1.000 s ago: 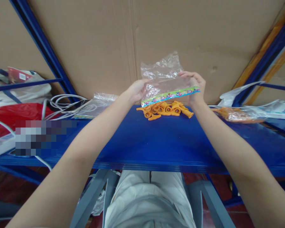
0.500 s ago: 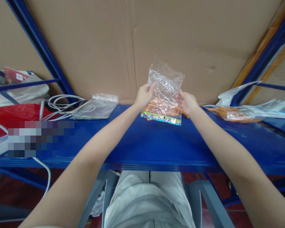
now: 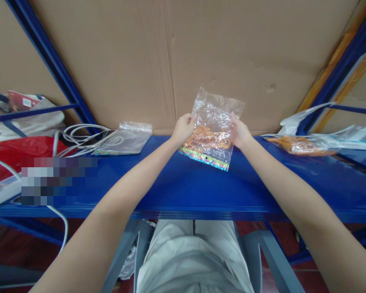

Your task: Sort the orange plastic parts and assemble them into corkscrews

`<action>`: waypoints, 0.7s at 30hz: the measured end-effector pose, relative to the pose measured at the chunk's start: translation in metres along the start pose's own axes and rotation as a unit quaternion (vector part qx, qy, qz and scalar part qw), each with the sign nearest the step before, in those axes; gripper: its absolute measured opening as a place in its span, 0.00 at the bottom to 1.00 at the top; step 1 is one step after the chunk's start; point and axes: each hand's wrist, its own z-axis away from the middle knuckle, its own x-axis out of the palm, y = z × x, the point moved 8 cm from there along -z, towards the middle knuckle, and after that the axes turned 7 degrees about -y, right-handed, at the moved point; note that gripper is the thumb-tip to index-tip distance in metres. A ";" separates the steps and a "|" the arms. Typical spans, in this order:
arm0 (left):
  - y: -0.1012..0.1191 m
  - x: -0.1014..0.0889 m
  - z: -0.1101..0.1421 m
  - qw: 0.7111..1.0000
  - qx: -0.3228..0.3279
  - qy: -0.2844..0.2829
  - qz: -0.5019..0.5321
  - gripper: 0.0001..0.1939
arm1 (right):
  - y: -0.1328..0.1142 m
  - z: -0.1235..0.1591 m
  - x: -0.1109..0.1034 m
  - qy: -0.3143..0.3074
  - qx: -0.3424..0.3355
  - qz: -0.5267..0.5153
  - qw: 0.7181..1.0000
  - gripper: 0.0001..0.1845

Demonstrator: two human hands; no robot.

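Between my hands is a clear plastic bag (image 3: pixel 215 108) with a colourful printed strip along its lower edge. Orange pieces (image 3: pixel 205 137) show through the film in its lower half; their exact kind is hard to make out. My left hand (image 3: pixel 184 128) pinches the bag's left side, thumb and fingers closed. On the opposite side my right hand (image 3: pixel 239 131) grips the right edge between thumb and fingers. The bag tilts over the blue shelf (image 3: pixel 186 191), its strip towards me.
At the right lies another clear bag with orange contents (image 3: pixel 301 145). On the left are a flat plastic packet (image 3: pixel 125 138), coiled white cables (image 3: pixel 79 136), a red bag (image 3: pixel 21 154) and a white power strip (image 3: pixel 3 189). A cardboard panel (image 3: pixel 216 49) stands behind, between blue posts.
The bag has come slightly lower and its film is spread flatter, so the orange pieces show more clearly. Both hands have kept hold of its sides.
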 end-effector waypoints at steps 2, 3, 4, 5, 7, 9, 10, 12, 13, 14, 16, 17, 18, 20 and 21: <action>0.004 0.001 0.003 1.000 0.010 -0.010 0.011 0.18 | 0.007 -0.003 -0.003 0.004 0.030 -0.025 0.999 0.22; 0.006 0.000 0.004 1.000 0.012 -0.008 0.008 0.18 | 0.010 -0.004 -0.005 0.005 0.041 -0.029 0.999 0.21; 0.006 -0.001 0.005 1.000 0.012 -0.004 0.008 0.17 | 0.012 -0.005 -0.007 0.010 0.046 -0.031 0.998 0.21; 0.005 -0.002 0.005 1.000 0.009 0.001 0.008 0.16 | 0.013 -0.007 -0.010 0.017 0.046 -0.033 0.998 0.21; 0.000 -0.005 0.007 1.000 -0.003 0.012 0.006 0.12 | 0.013 -0.009 -0.016 0.034 0.043 -0.033 0.998 0.22; -0.007 -0.006 0.010 1.000 -0.021 0.018 0.007 0.07 | 0.012 -0.009 -0.022 0.053 0.037 -0.033 0.997 0.24; -0.010 -0.006 0.012 0.999 -0.027 0.019 0.011 0.06 | 0.011 -0.009 -0.023 0.061 0.036 -0.032 0.997 0.24; -0.013 -0.006 0.015 0.999 -0.030 0.017 0.025 0.09 | 0.009 -0.006 -0.025 0.075 0.035 -0.033 0.996 0.23; -0.012 -0.005 0.017 0.999 -0.026 0.014 0.032 0.12 | 0.008 -0.004 -0.025 0.082 0.034 -0.036 0.995 0.22; -0.011 -0.005 0.018 0.999 -0.020 0.011 0.037 0.14 | 0.007 -0.002 -0.025 0.090 0.033 -0.038 0.995 0.21; -0.005 -0.005 0.020 0.999 -0.001 0.007 0.040 0.15 | 0.005 0.002 -0.026 0.107 0.034 -0.041 0.993 0.20; -0.001 -0.005 0.021 0.999 0.008 0.006 0.038 0.14 | 0.005 0.004 -0.026 0.112 0.034 -0.041 0.992 0.19; 0.002 -0.005 0.022 0.999 0.016 0.006 0.034 0.11 | 0.004 0.005 -0.027 0.114 0.034 -0.041 0.992 0.19; 0.007 -0.005 0.024 0.999 0.026 0.006 0.024 0.07 | 0.004 0.005 -0.027 0.114 0.029 -0.046 0.992 0.19; 0.008 -0.005 0.025 0.999 0.028 0.005 0.019 0.06 | 0.004 0.005 -0.027 0.114 0.024 -0.051 0.992 0.19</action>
